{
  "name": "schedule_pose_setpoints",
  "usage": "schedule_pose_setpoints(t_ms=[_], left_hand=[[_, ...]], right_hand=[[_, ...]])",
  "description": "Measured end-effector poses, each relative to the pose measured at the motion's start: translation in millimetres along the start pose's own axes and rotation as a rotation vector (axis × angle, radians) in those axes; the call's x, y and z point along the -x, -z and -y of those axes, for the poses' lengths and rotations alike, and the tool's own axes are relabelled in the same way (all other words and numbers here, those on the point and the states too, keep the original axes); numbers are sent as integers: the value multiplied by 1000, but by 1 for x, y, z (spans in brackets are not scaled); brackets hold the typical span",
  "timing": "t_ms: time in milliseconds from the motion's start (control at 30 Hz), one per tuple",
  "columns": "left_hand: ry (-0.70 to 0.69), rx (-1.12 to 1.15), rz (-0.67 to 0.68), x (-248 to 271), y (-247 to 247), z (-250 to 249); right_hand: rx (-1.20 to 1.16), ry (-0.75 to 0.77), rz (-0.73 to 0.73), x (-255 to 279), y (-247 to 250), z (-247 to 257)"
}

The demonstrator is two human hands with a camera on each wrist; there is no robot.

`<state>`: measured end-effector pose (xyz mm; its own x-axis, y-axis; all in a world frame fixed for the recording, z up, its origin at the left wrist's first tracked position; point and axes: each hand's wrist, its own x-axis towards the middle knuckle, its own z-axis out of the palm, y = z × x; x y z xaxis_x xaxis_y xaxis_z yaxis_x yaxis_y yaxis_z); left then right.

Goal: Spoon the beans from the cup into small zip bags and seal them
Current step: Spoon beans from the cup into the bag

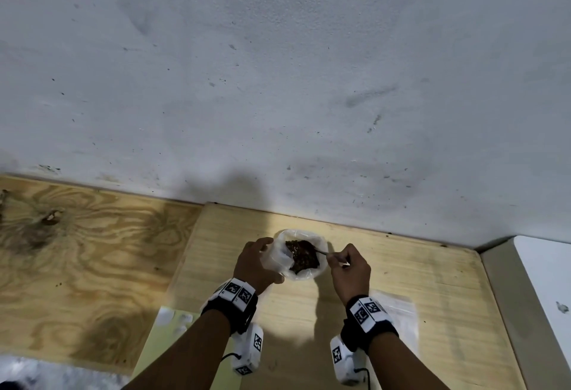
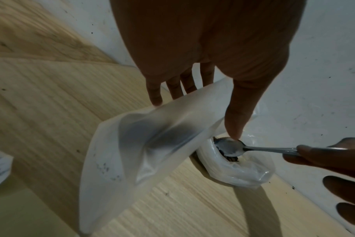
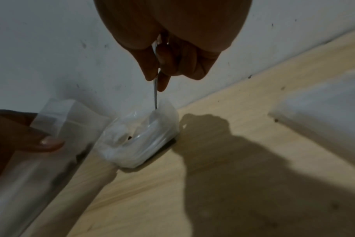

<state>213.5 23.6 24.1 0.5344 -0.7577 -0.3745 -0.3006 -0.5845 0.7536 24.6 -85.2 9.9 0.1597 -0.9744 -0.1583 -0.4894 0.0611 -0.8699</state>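
Note:
A cup point(image 1: 309, 273) lined with clear plastic holds dark beans point(image 1: 302, 255) and stands near the wall on a light wooden board. My left hand point(image 1: 268, 258) grips a small frosted zip bag point(image 2: 142, 144) just left of the cup, thumb on one side and fingers behind, the bag's mouth leaning against the cup rim. A few dark specks show inside the bag. My right hand point(image 1: 338, 258) pinches the handle of a metal spoon point(image 2: 231, 148), whose bowl sits in the cup on the beans. In the right wrist view the spoon handle point(image 3: 155, 96) runs down into the cup point(image 3: 144, 141).
A grey-white wall point(image 1: 278, 80) rises right behind the cup. Flat clear bags point(image 1: 398, 312) lie on the board point(image 1: 432, 281) under my right wrist. A pale green sheet point(image 1: 167, 340) lies front left, and a white surface point(image 1: 543, 297) borders the board on the right.

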Motion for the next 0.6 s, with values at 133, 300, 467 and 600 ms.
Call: schedule_pose_setpoints(t_ms=[133,300,467,600], left_hand=[[4,30,13,-1,4,0],[-4,46,25,0,5,-1],[-11,61,20,3,6,1],[-1,51,26,6,5,4]], right_hand=[[-54,-122,10,1,-12,-2],[-125,-297,49,1,-20,3],[-222,-412,11,-4,-8,-1],[-288,-369,-7,-6,10,2]])
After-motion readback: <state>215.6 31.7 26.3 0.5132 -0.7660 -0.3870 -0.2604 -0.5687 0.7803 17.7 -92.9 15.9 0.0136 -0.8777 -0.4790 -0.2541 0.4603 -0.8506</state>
